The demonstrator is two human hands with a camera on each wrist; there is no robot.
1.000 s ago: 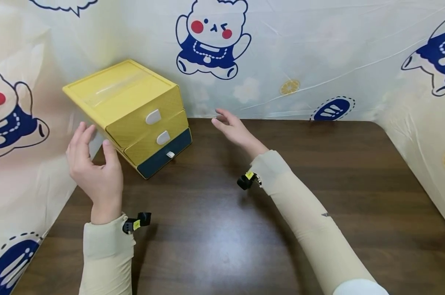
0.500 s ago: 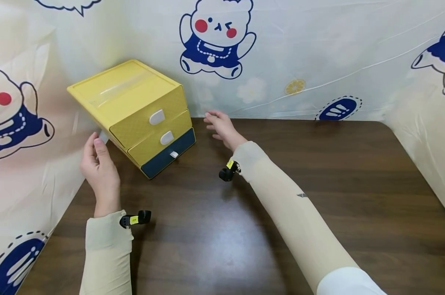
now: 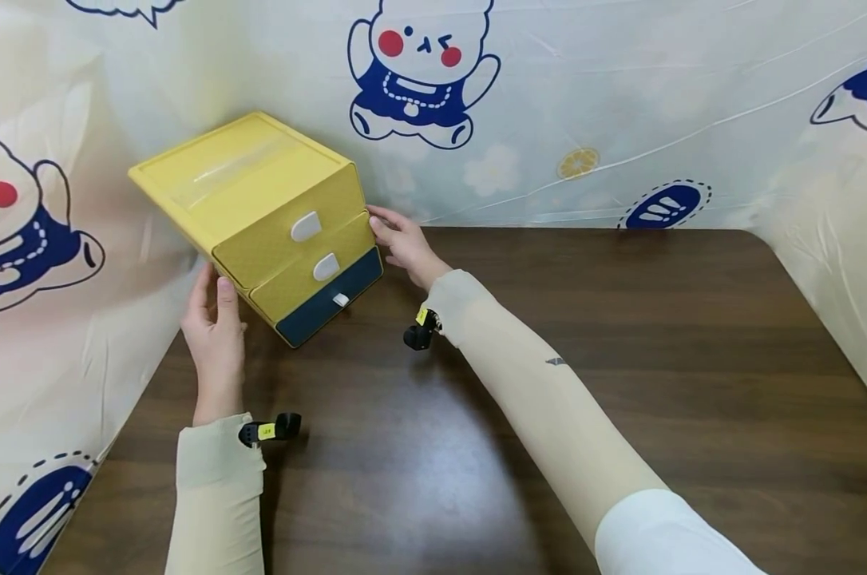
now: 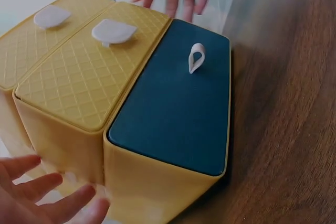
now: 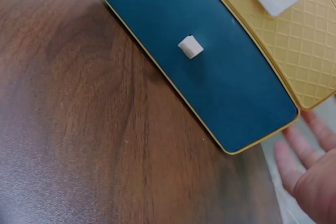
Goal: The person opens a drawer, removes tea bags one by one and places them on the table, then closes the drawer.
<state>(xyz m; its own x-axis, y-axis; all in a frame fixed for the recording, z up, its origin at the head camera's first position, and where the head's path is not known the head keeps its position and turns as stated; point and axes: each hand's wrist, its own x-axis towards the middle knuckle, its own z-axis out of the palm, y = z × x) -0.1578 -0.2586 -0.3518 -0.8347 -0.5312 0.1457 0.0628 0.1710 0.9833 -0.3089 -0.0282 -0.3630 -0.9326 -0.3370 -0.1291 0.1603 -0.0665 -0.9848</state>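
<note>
A yellow box of drawers (image 3: 261, 200) stands at the back left of the table, turned at an angle. Two yellow drawer fronts bear white tabs; the lowest drawer front (image 4: 173, 98) is dark teal with a small white loop (image 5: 190, 46). All the drawers are closed. My left hand (image 3: 214, 343) is at the box's left side, fingers spread and loosely bent in the left wrist view. At the right side, my right hand (image 3: 408, 247) reaches in with extended fingers (image 5: 299, 148) at the edge. Whether either hand bears on the box is hard to tell.
The brown wooden table (image 3: 548, 359) extends to the right and front. Behind and to the left hangs a pale sheet (image 3: 584, 88) with bear drawings, close to the back of the box. A black camera sits on each wrist.
My right hand has moved left up to the right side of the box. My left hand has come in from the left to its left side. The box has stayed in place.
</note>
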